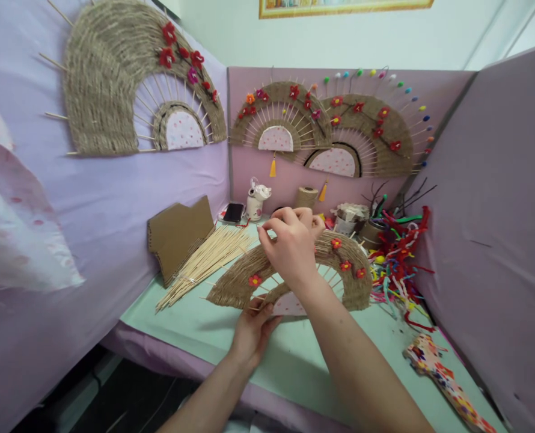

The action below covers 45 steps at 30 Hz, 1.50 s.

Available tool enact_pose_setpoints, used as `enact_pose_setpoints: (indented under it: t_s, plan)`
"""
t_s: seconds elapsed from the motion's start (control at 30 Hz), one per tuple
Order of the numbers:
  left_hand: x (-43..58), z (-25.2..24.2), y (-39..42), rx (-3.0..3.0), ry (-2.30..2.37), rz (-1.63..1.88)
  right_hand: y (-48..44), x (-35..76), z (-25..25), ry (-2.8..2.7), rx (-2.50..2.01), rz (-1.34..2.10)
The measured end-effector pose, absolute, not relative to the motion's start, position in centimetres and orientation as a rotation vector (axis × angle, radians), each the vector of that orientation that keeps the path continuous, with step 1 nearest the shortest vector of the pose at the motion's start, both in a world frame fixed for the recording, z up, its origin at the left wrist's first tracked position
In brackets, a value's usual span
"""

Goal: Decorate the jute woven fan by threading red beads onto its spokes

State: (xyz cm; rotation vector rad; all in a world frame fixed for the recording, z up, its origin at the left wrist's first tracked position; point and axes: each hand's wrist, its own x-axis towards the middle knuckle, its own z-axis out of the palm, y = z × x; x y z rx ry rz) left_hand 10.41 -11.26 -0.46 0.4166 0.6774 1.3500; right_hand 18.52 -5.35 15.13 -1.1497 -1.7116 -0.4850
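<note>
A fan-shaped craft piece (pixel 355 276), wound with brown twine over thin sticks, stands tilted on the table. Small red flowers with yellow centres (pixel 345 265) sit on its band, and a dotted half-round patch (pixel 288 305) fills its lower middle. My left hand (pixel 253 331) grips the lower edge of this fan near that patch, thumb in front. Above the band, my right hand (pixel 292 243) is bent with its fingertips pinched near the fan's top edge. Whatever lies between those fingertips is too small or hidden to name. Part of the fan is covered by my right hand and forearm.
Thin wooden sticks (pixel 204 264) lie left, beside brown cardboard (pixel 181 231). Behind are a phone (pixel 234 213), a white figurine (pixel 255 201) and a twine roll (pixel 306 196). Coloured pipe cleaners (pixel 396 258) and a patterned object (pixel 443 379) lie right. Finished fans (pixel 100 78) hang on the partitions.
</note>
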Motion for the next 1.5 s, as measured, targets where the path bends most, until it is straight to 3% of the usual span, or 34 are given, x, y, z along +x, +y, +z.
enact_pose_setpoints:
  t_s: [0.4,0.7,1.03,1.5]
  plan:
    - [10.4,-1.4,-11.0,0.419,0.665,1.346,-7.9,17.5,11.3,-1.365,-1.237,-0.369]
    - [10.5,-1.5,-10.8,0.493,0.665,1.370,-10.5,17.5,6.9,-1.472,-1.087,-0.237]
    - [10.4,-0.9,-11.2,0.448,0.677,1.339,-7.1,17.7,14.7,-1.508,-1.245,-0.394]
    - [10.4,-1.4,-11.1,0.483,0.669,1.353,-10.0,18.1,7.3,-1.490,-0.954,-0.227]
